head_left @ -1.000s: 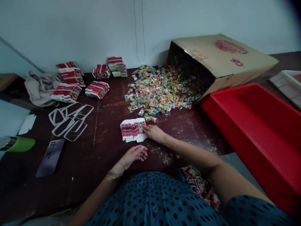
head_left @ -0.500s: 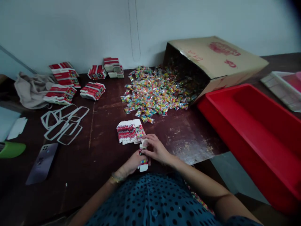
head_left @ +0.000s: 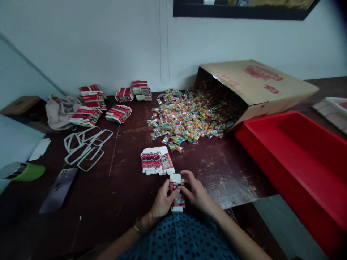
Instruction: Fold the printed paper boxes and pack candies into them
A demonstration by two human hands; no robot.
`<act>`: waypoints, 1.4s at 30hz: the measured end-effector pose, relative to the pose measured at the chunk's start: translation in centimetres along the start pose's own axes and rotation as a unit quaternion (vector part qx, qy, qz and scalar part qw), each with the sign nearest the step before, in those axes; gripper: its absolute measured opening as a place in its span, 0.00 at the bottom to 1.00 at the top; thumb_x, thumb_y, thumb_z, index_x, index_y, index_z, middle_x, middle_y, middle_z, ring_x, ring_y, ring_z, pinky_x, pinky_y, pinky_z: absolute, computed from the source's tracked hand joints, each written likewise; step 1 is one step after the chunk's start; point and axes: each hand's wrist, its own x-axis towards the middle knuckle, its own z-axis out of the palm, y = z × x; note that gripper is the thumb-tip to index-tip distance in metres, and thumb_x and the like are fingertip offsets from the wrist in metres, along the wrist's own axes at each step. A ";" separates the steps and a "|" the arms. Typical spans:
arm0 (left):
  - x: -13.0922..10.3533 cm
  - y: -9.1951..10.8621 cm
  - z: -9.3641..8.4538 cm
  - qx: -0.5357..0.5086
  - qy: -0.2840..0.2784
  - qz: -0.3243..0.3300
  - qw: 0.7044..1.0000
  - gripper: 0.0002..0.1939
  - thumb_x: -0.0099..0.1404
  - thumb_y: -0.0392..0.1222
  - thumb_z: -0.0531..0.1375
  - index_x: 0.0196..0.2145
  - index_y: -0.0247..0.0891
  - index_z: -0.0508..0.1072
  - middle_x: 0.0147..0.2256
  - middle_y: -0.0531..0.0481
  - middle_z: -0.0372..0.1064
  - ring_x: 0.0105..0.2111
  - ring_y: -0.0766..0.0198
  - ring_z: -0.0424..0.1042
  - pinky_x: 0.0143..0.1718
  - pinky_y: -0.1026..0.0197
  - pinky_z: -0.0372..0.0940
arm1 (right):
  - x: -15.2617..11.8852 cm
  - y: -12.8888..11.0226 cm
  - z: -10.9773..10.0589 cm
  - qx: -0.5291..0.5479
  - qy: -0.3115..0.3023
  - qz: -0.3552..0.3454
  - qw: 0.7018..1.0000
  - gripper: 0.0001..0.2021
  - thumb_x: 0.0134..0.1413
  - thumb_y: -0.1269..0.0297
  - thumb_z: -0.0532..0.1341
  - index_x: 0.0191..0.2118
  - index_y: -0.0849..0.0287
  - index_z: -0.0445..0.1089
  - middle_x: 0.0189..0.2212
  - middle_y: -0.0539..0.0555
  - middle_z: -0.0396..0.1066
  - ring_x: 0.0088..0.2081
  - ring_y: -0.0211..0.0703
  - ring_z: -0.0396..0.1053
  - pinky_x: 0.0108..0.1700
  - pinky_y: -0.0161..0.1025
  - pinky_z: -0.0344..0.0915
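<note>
A small printed carton (head_left: 177,196), red with coloured dots and white end flaps, is held upright near my body at the table's front edge. My left hand (head_left: 164,200) grips its left side, thumb on the front face. On its right side, my right hand (head_left: 195,191) pinches it near the top, thumb on the front. The top flap stands open. Just beyond my hands lies a fanned row of flat cartons (head_left: 155,161). Behind that row spreads a heap of small clear-wrapped colourful sweets (head_left: 187,117), reaching into a tipped cardboard box (head_left: 257,79).
A red tray (head_left: 298,155) sits at the right. Carton bundles (head_left: 118,113), a cloth (head_left: 61,112) and white bands (head_left: 86,148) are at the left, with a phone (head_left: 58,189) and green cup (head_left: 32,172) nearer.
The camera view has tilted up, showing more wall. The carton in my hands now shows its wide printed face and a raised top flap; my right fingers have moved to its right side.
</note>
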 end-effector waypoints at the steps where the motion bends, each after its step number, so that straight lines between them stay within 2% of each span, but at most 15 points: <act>1: -0.4 -0.2 0.0 -0.003 0.010 0.028 1.000 0.23 0.58 0.47 0.63 0.49 0.38 0.66 0.34 0.49 0.71 0.33 0.61 0.71 0.36 0.61 0.65 | -0.6 0.5 0.1 0.025 0.010 0.023 0.999 0.21 0.53 0.59 0.63 0.52 0.53 0.58 0.39 0.52 0.72 0.38 0.42 0.72 0.41 0.36 0.68; 3: -1.4 -0.3 -0.1 0.009 0.001 0.057 0.998 0.27 0.59 0.46 0.63 0.54 0.40 0.61 0.35 0.48 0.71 0.34 0.61 0.71 0.38 0.60 0.65 | -1.6 1.6 0.1 0.099 0.004 0.095 0.991 0.16 0.55 0.53 0.61 0.45 0.54 0.61 0.28 0.49 0.72 0.25 0.37 0.69 0.28 0.32 0.66; 5: -2.2 -0.2 -0.3 0.036 -0.040 0.056 0.997 0.25 0.60 0.47 0.62 0.53 0.39 0.64 0.34 0.47 0.72 0.33 0.61 0.72 0.37 0.60 0.66 | -2.5 2.8 0.0 0.199 -0.017 0.177 0.964 0.16 0.55 0.47 0.59 0.36 0.56 0.62 0.18 0.45 0.65 0.16 0.32 0.60 0.19 0.28 0.58; 9: -3.0 -0.3 -0.6 0.131 -0.076 0.071 0.986 0.20 0.59 0.46 0.62 0.50 0.41 0.72 0.41 0.43 0.75 0.37 0.56 0.73 0.42 0.56 0.66 | -3.2 4.1 -0.1 0.340 -0.059 0.287 0.894 0.17 0.47 0.49 0.66 0.32 0.58 0.64 0.18 0.45 0.62 0.17 0.30 0.59 0.17 0.26 0.56; 12: -3.1 -0.3 -0.6 0.171 -0.067 0.082 0.980 0.20 0.60 0.46 0.61 0.50 0.42 0.74 0.46 0.42 0.74 0.41 0.53 0.73 0.46 0.53 0.65 | -3.2 4.2 -0.4 0.358 -0.091 0.311 0.875 0.15 0.48 0.53 0.67 0.35 0.59 0.68 0.20 0.47 0.64 0.19 0.30 0.62 0.19 0.26 0.61; 18: -3.3 0.2 -0.7 0.141 -0.047 0.100 0.984 0.17 0.65 0.46 0.55 0.47 0.40 0.77 0.41 0.42 0.75 0.41 0.55 0.72 0.44 0.57 0.65 | -3.0 3.8 -1.0 0.349 -0.126 0.300 0.879 0.16 0.50 0.55 0.66 0.38 0.63 0.71 0.22 0.49 0.69 0.22 0.31 0.68 0.30 0.30 0.71; 22: -3.5 0.6 -0.5 0.099 -0.015 0.036 0.994 0.17 0.64 0.49 0.56 0.42 0.37 0.79 0.41 0.43 0.76 0.39 0.55 0.73 0.44 0.57 0.65 | -2.5 3.3 -1.3 0.304 -0.140 0.279 0.900 0.17 0.48 0.55 0.67 0.38 0.64 0.71 0.21 0.47 0.69 0.20 0.30 0.68 0.27 0.28 0.69; 24: -3.6 0.8 -0.2 0.055 -0.009 -0.002 0.998 0.19 0.62 0.48 0.58 0.47 0.38 0.76 0.41 0.45 0.76 0.40 0.56 0.72 0.45 0.58 0.64 | -2.1 2.6 -1.4 0.257 -0.148 0.263 0.918 0.17 0.47 0.56 0.67 0.39 0.64 0.71 0.21 0.46 0.69 0.19 0.29 0.67 0.25 0.27 0.67; 26: -3.5 1.0 0.2 -0.026 -0.019 -0.054 0.998 0.28 0.60 0.45 0.61 0.57 0.39 0.66 0.38 0.48 0.77 0.40 0.58 0.72 0.45 0.59 0.63 | -1.8 1.7 -1.4 0.202 -0.181 0.243 0.932 0.18 0.46 0.57 0.68 0.41 0.63 0.71 0.24 0.46 0.70 0.19 0.28 0.65 0.24 0.27 0.65; 29: -3.2 1.0 0.9 -0.192 -0.051 -0.173 0.965 0.43 0.55 0.37 0.62 0.65 0.41 0.48 0.38 0.49 0.75 0.39 0.60 0.72 0.44 0.59 0.64 | -1.3 0.1 -1.2 0.098 -0.211 0.170 0.958 0.16 0.47 0.58 0.67 0.39 0.63 0.73 0.27 0.48 0.71 0.22 0.30 0.65 0.26 0.29 0.64; 32: -2.8 0.6 1.2 -0.297 -0.065 -0.234 0.924 0.40 0.53 0.33 0.61 0.63 0.39 0.54 0.42 0.46 0.74 0.41 0.60 0.72 0.45 0.59 0.64 | -1.2 -0.5 -0.7 -0.023 -0.175 0.035 0.984 0.13 0.55 0.58 0.61 0.31 0.64 0.75 0.28 0.51 0.71 0.30 0.35 0.67 0.35 0.33 0.65; 34: -2.7 0.2 0.9 -0.311 -0.079 -0.233 0.918 0.31 0.54 0.35 0.62 0.57 0.37 0.64 0.42 0.45 0.74 0.42 0.59 0.72 0.45 0.59 0.63 | -1.2 -0.2 -0.3 -0.062 -0.146 -0.007 0.987 0.17 0.60 0.58 0.56 0.31 0.64 0.76 0.30 0.53 0.72 0.34 0.38 0.68 0.38 0.34 0.64; 37: -2.8 -0.5 0.0 -0.296 -0.125 -0.221 0.921 0.22 0.56 0.40 0.62 0.49 0.34 0.72 0.41 0.43 0.74 0.41 0.57 0.72 0.44 0.58 0.64 | -1.1 1.0 0.2 -0.055 -0.115 0.017 0.992 0.15 0.57 0.55 0.59 0.36 0.63 0.77 0.32 0.54 0.75 0.34 0.40 0.70 0.39 0.35 0.65; 39: -2.9 -0.9 -0.7 -0.257 -0.149 -0.209 0.932 0.23 0.56 0.40 0.64 0.50 0.34 0.72 0.43 0.43 0.74 0.41 0.58 0.72 0.43 0.59 0.63 | -1.2 1.6 0.3 -0.043 -0.111 0.032 0.992 0.15 0.54 0.55 0.63 0.38 0.61 0.78 0.33 0.54 0.75 0.35 0.41 0.71 0.40 0.36 0.66; 42: -2.9 -1.4 -1.4 -0.179 -0.156 -0.187 0.953 0.31 0.54 0.38 0.66 0.55 0.35 0.68 0.47 0.42 0.73 0.42 0.59 0.71 0.44 0.60 0.62 | -2.1 1.9 0.2 -0.059 -0.130 -0.009 0.990 0.13 0.58 0.58 0.59 0.43 0.58 0.77 0.37 0.55 0.74 0.40 0.41 0.70 0.45 0.38 0.66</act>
